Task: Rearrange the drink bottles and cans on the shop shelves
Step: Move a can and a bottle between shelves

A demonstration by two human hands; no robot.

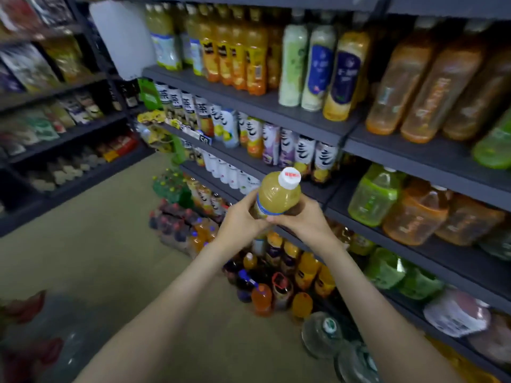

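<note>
Both grips, left hand and right hand, clamped on yellow juice bottle; unshelved, floor bottles left

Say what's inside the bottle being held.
Yellowish juice fills the bottle up to its white cap. The left hand and right hand wrap its lower part, so the base and whatever sits there are hidden.

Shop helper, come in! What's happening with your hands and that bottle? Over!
Left hand and right hand both grip the bottle. Bottle tilted, white cap up, off the shelves. Nothing between it and them.
</note>
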